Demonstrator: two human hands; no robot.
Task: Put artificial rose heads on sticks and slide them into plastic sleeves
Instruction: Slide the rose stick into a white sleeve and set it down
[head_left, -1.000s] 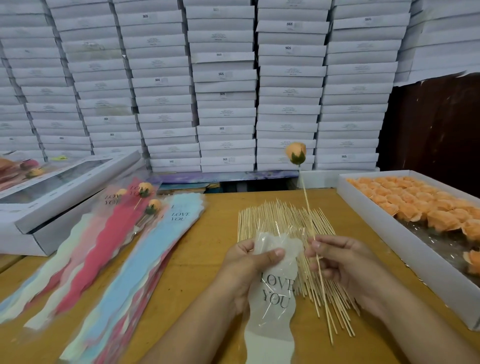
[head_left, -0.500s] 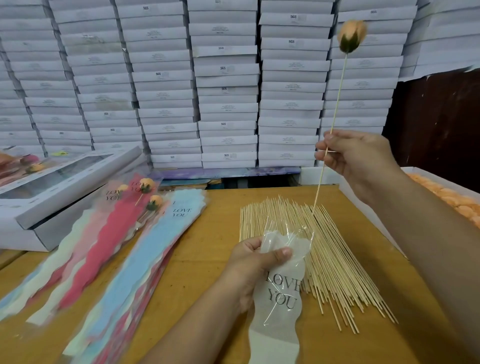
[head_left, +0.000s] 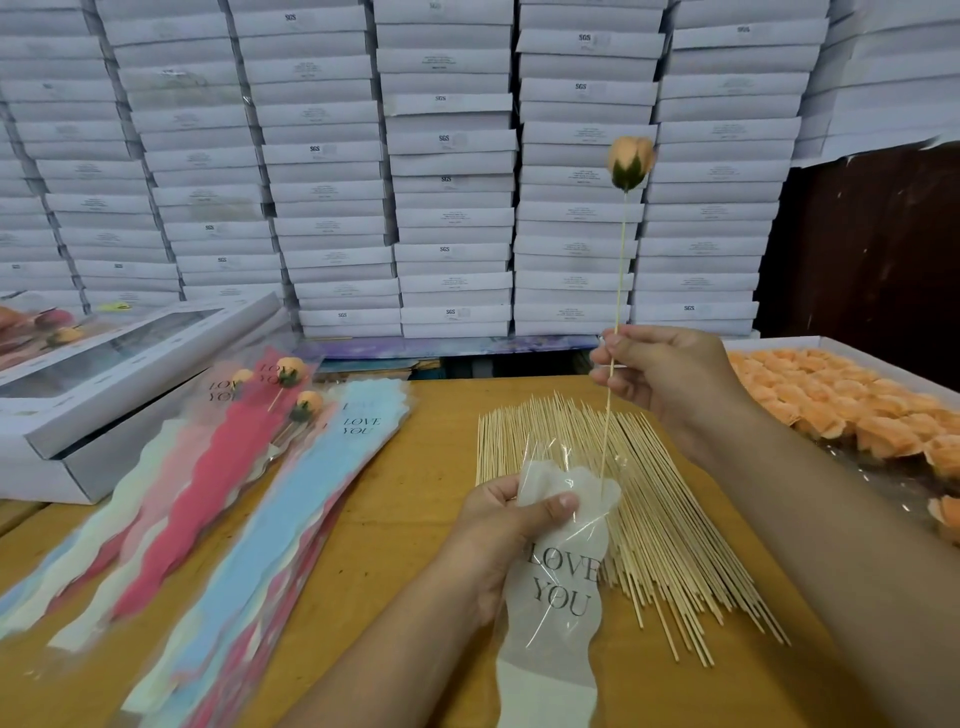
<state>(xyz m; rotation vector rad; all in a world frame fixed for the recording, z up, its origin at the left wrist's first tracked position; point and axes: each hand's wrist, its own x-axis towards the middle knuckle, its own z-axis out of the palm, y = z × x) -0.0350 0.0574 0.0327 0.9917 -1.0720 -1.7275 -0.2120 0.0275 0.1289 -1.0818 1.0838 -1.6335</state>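
**Now Loading: Stick Tip at the Sleeve Mouth**

The rose is sitting on top of a stick, and the stick is standing nearly upright, leaning slightly so that the bloom is up and a little to the right of the lower tip. The lower tip is meeting the open mouth of the sleeve; through the clear film it appears to be just inside, though how deep it is cannot be told.

The right hand is pinching the stick about midway along its length, fingers curled round it, with the rose well above the fingers and the free tip well below them. The left hand is gripping the sleeve near its top, thumb lying across the front film, and is holding the mouth open beneath the stick. The sleeve's long axis is running from the mouth down toward the person, roughly in line with the stick.

Judgement: the coming move is calling for travel along the stick's own axis, downward and toward the person, driven by the right hand while the left is steadying the sleeve. A sideways drift could snag the tip on the film.

Underneath, a pile of sticks is lying on the table. A tray of roses is waiting at the right; finished sleeves are lying at the left.
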